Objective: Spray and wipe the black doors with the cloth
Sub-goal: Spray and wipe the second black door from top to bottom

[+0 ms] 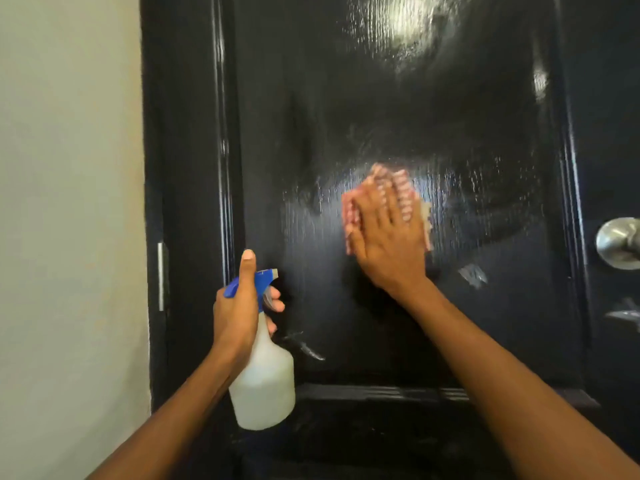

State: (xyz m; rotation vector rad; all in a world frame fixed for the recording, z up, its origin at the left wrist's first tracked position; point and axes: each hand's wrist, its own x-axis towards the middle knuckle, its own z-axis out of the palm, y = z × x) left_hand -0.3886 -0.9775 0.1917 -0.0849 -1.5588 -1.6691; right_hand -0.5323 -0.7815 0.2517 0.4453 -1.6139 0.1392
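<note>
A pale wall [69, 202] fills the left edge, meeting the dark door frame [180, 168], where a small metal hinge plate [161, 277] shows. Just right of the frame, the left hand [235, 306] is wrapped around the neck of a translucent white spray bottle [263, 382] with a blue trigger head [258, 280]; the thumb points straight up and the fingertips curl round the trigger side. The bottle hangs upright in front of the lower part of the black door [381, 98]. Further right, the right hand [388, 233] lies flat with fingers spread slightly, pressing a folded pink-and-white patterned cloth [391, 183] against the door's centre panel. The glossy surface around the cloth shows wet streaks and reflected light. At the far right edge sits a silver round door knob [618, 242].
</note>
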